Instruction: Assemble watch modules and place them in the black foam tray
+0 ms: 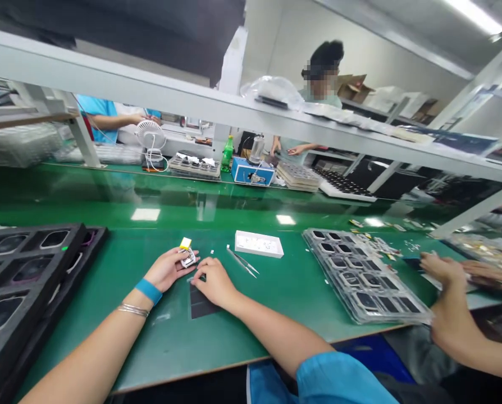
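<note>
My left hand (167,270), wearing a blue wristband, grips a small silver-framed electronic part (188,258). A white square piece with a yellow edge (186,243) stands up from the top of that part. Just to the right is my right hand (214,281), its thumb and fingertips pinched together over the corner of a dark flat sheet (201,307). What the pinch holds, if anything, is too small to make out. Metal tweezers (245,264) lie beyond my right hand, beside a shallow white box (258,244) with tiny pieces in it.
Black foam trays (72,231) with framed parts are stacked at the left. Clear plastic trays (363,279) of dark parts stand at the right, near a co-worker's arm (457,314). A shelf beam (183,100) crosses above the green bench; a green bottle (227,154) stands behind.
</note>
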The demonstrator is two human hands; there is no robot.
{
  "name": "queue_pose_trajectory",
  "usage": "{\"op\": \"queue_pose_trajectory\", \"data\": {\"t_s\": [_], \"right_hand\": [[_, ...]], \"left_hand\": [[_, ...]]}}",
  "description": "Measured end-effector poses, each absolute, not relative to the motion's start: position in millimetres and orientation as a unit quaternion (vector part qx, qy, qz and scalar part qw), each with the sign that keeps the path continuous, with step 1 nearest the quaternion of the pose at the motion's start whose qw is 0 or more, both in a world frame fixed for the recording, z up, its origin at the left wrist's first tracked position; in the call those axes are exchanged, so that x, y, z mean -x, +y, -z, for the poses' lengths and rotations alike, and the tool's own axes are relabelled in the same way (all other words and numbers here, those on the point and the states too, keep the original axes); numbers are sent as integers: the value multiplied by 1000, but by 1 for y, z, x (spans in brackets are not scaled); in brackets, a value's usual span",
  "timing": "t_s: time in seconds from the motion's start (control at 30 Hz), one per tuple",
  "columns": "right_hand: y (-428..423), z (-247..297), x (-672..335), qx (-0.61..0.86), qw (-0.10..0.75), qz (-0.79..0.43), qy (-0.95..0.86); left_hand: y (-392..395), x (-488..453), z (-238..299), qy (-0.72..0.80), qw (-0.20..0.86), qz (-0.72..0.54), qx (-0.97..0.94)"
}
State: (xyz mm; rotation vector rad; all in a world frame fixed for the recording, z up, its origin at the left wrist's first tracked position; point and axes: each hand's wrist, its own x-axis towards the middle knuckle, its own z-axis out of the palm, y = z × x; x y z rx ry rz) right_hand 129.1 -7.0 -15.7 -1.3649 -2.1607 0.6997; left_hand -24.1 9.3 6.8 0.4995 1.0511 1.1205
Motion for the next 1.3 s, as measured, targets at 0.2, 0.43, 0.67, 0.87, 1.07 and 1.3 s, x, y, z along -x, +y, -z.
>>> {"op": "queue_pose_trajectory", "data": {"t_s": [0.2,0.43,0.67,0.87,1.07,1.3], "right_hand": [[-9,20,-128,488,225,-216,-815],[-21,14,-138,376,234,-158,-883],[-16,-13,-162,319,474,-186,-800],[0,-6,-169,394,485,-400,-670],[1,-3,-167,406,437,-449,-666],[2,0,-167,404,422,-450,-676]], "left_hand": [[7,23,-9,467,689,-502,-233],[7,22,-12,477,682,-496,-247],[1,14,-12,489,654,-506,-277],[-9,2,-17,481,675,-460,-317],[-12,-2,-14,476,692,-441,-318],[-12,-5,-15,481,697,-428,-316]]}}
